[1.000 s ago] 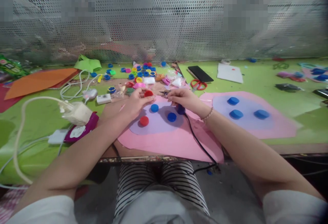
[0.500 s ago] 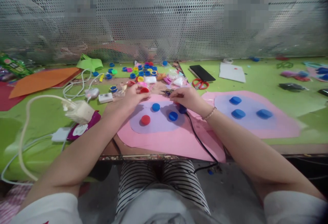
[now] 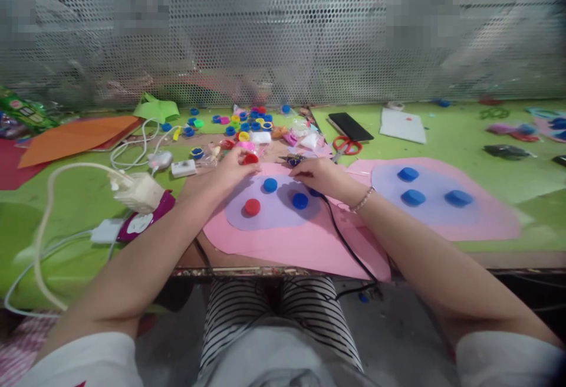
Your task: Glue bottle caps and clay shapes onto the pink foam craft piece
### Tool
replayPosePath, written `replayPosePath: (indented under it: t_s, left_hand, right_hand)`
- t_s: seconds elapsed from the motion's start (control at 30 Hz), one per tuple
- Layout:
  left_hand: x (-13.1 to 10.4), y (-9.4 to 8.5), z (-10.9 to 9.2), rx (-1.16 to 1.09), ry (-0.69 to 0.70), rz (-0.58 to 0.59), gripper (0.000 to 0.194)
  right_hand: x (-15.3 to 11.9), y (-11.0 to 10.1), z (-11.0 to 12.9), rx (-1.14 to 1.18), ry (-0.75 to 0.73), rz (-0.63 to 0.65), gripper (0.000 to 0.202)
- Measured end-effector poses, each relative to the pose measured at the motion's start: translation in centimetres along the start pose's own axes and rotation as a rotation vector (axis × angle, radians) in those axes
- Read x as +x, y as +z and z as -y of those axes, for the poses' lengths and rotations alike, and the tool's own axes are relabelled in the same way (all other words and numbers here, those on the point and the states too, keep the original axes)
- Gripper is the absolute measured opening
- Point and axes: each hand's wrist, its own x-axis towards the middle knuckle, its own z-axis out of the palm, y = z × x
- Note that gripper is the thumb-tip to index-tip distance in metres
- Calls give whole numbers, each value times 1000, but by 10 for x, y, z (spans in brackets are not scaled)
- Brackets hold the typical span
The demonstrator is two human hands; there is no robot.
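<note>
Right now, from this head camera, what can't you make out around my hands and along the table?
All in the head view:
- Right hand: its fingers hide whether it pinches anything.
- Blue corded tool: mostly hidden under that hand.
- Red cap: partly covered by the left hand.
- Green packet: cut off by the left edge, its print blurred.
- Dark object: cut off by the right edge.

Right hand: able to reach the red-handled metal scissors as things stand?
Likely yes. The red-handled metal scissors lie just beyond the right hand, with no obstacle visible between; the flat black rectangular phone sits on their far side. Whether that hand holds something is unclear.
</note>
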Motion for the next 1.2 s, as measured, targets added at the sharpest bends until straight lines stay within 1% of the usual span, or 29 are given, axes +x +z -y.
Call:
replayPosePath:
  t_s: [0.1,0.23,0.3,0.37,0.43,0.47,0.53,0.6,0.67,0.73,0.8,0.93,1.03,1.13,1.2]
  left_hand:
    - [5,-2,7,30,40,17,30]
    - [9,-7,11,153,121,-21,31]
    - [8,-12,9,281,190,-71,30]
    - [5,-21,6,491,269,-115,26]
    - [2,-32,4,764,313,-87,21]
    - [0,-37,3,894,307,-55,21]
    - [-2,-45,1,1094,280,46,21]
    - [-4,-48,-3,1223,263,113,22]
    - [-6,-47,-9,1304,270,98,23]
    - [-8,-46,-15,1338,291,58,23]
    - [-8,-45,-18,1331,298,61,21]
    - [-5,-47,-13,1251,290,175,26]
    - [-1,-48,-3,1098,306,262,26]
    - [2,-48,2,985,318,267,21]
    - [2,-47,2,1007,341,265,21]
  right_hand:
    - [-1,0,0,-7,-5,19,23]
    - [-1,-1,1,-10,-14,30,24]
    - [-1,-2,3,-10,-17,33,24]
    - [-1,-2,5,-9,-25,42,25]
    - [-2,-3,6,-8,-41,55,26]
    - [-2,-3,7,-8,-49,62,27]
    - [-2,-4,8,-6,-57,71,28]
    - [-3,-4,9,-5,-61,77,28]
    - [-3,-5,10,-9,-64,87,28]
    - [-2,-5,10,-11,-69,100,28]
    - [-2,-4,10,-4,-73,113,27]
    - [-3,-4,11,12,-89,131,26]
    - [-3,-4,11,14,-102,141,25]
    - [-3,-4,10,22,-127,152,25]
    - [-3,-3,9,36,-148,153,24]
